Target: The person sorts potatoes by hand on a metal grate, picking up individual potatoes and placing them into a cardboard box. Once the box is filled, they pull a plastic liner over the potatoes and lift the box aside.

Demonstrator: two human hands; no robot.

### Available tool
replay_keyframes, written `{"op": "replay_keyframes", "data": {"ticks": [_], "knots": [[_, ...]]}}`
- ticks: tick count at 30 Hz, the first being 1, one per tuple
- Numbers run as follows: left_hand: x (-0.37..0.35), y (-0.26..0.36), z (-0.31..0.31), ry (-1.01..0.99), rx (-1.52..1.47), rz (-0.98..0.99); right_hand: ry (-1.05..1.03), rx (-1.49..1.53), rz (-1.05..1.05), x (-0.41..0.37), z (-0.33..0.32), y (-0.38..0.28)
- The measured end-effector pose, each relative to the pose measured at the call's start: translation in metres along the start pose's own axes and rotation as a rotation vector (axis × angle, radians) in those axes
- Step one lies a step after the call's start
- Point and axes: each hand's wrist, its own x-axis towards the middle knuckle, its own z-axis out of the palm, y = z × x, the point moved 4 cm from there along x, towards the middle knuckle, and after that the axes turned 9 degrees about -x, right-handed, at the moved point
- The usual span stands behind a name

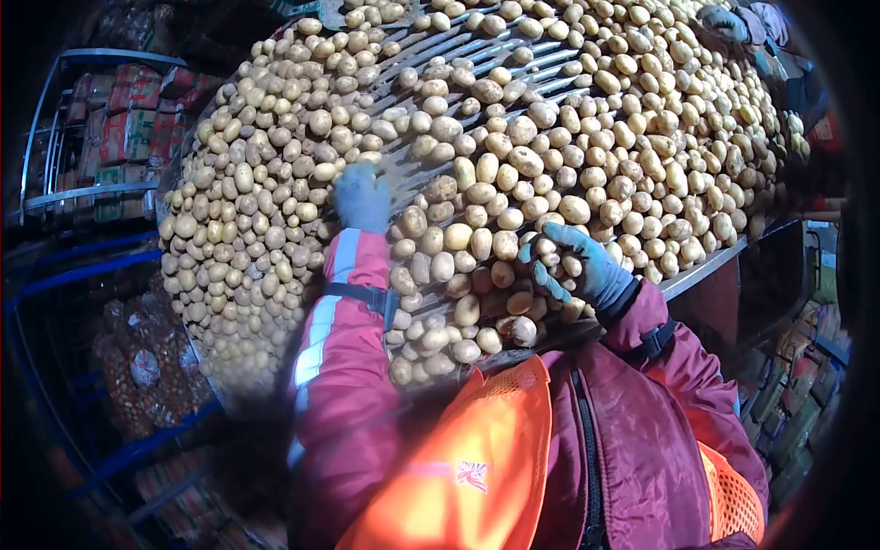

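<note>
Metal edge (706, 273) borders potatoes (525, 162), slats (548, 73) exposed; right grip (594, 266) cups several, left grip (363, 196) unclear.

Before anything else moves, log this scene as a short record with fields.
Produce: potatoes, loose, heaped widely
Surface: metal slats, showing through a gap in the heap
Left hand: gloved, motion-blurred, at the potatoes; grip unclear
Right hand: gloved, fingers curled around small potatoes
Wearer's clothing: maroon jacket, orange vest
Co-worker: gloved hand at top right, by the heap
Left background: rack holding red and green packages
</note>
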Motion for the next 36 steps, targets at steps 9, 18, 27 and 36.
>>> {"op": "replay_keyframes", "data": {"ticks": [9, 18, 27, 36], "knots": [[-0.059, -0.025, -0.030, 0.070, -0.300, -0.283, -0.134, -0.332, -0.236, 0.000, 0.001, -0.009], [0.000, -0.036, -0.013, -0.128, -0.166, -0.447, -0.020, -0.746, -0.493, -0.011, 0.023, -0.013], [-0.019, -0.038, 0.006, -0.102, -0.509, -0.323, -0.137, -0.452, -0.330, -0.005, 0.008, -0.005], [-0.019, -0.021, 0.020, -0.153, -0.596, -0.262, -0.079, -0.518, -0.327, 0.000, 0.009, -0.006]]}}
